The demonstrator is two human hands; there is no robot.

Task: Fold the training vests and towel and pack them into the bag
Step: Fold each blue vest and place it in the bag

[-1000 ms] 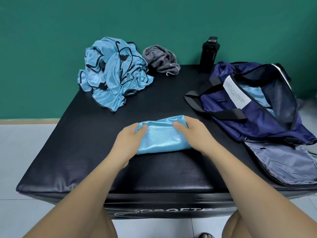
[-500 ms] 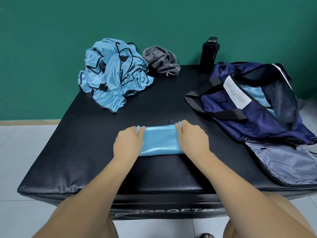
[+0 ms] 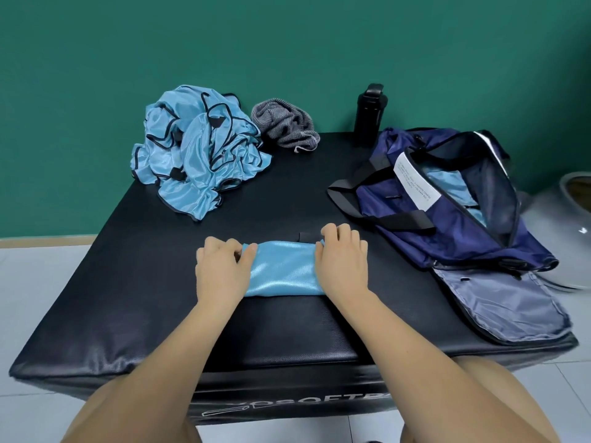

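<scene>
There is only one view, from a camera worn on the person's head. It looks forward and down across the black tabletop [image 3: 144, 282] toward the green wall [image 3: 287, 43] behind. It is near: the left hand [image 3: 220, 270] and right hand [image 3: 343, 266] sit mid-frame, arms entering from below. The whole tabletop fits in the frame.

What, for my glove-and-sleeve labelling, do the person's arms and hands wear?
Nothing shows. The left hand and right hand are bare, without gloves, rings or a watch. The left forearm and right forearm are also bare, with no sleeve in view down to the frame's lower edge.
</scene>
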